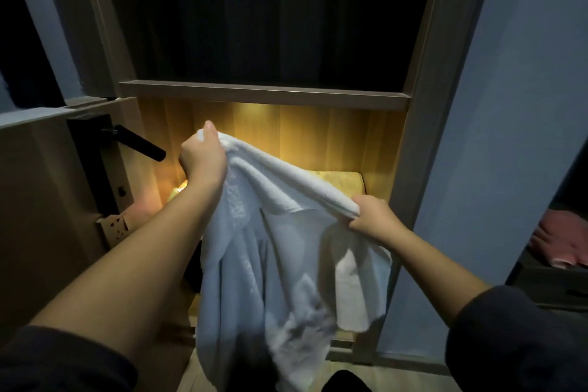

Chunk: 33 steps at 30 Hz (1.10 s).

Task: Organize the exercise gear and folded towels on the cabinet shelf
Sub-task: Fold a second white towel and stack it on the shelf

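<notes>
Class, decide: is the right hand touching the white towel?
Touching. The head view shows the right hand gripping the top edge of the white towel, fingers curled round it.

White towel (286,251) hangs unfolded and rumpled, its top edge stretched at a slant, draping down before the lit cabinet shelf (343,180).

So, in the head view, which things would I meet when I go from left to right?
black door handle → left hand → white towel, held up between both hands → right hand → pink cloth
</notes>
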### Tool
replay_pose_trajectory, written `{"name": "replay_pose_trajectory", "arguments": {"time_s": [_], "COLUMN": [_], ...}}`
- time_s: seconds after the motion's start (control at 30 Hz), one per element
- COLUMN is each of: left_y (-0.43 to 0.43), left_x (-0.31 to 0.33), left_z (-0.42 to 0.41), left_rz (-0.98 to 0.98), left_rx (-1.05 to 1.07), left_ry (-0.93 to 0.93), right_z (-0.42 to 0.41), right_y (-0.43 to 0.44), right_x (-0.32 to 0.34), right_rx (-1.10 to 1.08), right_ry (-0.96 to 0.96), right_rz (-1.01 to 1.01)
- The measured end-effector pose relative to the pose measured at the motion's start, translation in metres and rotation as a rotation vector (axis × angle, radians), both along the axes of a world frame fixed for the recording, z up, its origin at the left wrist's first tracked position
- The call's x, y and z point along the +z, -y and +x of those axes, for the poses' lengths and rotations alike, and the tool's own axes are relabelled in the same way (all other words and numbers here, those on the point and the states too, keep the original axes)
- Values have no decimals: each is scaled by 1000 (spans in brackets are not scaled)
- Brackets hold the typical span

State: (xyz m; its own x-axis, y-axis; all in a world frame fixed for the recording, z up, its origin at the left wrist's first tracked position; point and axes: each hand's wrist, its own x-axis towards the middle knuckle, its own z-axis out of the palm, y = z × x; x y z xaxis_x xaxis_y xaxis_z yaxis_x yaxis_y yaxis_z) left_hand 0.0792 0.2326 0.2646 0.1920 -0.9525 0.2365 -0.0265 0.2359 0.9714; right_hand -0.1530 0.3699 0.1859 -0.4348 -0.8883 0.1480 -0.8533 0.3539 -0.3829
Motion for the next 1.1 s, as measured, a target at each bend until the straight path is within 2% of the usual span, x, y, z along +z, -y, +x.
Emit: {"name": "replay_pose_trajectory", "arguments": {"time_s": [0.07, 0.17, 0.37, 0.47, 0.57, 0.63, 0.77, 0.87, 1.03, 1.1], "left_y": [2, 0, -23, -36, -40, -41, -39, -29, -18, -18], "left_x": [-1, -7, -19, -27, -33, -35, -40, -41, -44, -44], "left_z": [3, 1, -25, -37, -44, -48, -51, -42, -31, -29], "left_rz": [-7, -93, -273, -295, -272, -287, -292, -220, -136, -123], "left_rx": [1, -58, -523, -742, -850, -845, -702, -612, -548, -550], "left_ry": [45, 218, 569, 648, 625, 617, 483, 382, 271, 270], "right_z": [-12, -18, 16, 31, 36, 34, 20, 1, -29, -30], "right_y": [-12, -19, -13, -11, -13, -14, -19, -29, -33, -31], "right_x": [-6, -1, 34, 48, 55, 56, 52, 43, 25, 17], "right_rx": [-82, -78, 141, 198, 207, 196, 189, 151, 34, 18], "right_ry": [66, 138, 156, 182, 229, 224, 244, 271, 176, 184], "right_rz": [-18, -171, -348, -388, -409, -424, -405, -353, -147, -130]}}
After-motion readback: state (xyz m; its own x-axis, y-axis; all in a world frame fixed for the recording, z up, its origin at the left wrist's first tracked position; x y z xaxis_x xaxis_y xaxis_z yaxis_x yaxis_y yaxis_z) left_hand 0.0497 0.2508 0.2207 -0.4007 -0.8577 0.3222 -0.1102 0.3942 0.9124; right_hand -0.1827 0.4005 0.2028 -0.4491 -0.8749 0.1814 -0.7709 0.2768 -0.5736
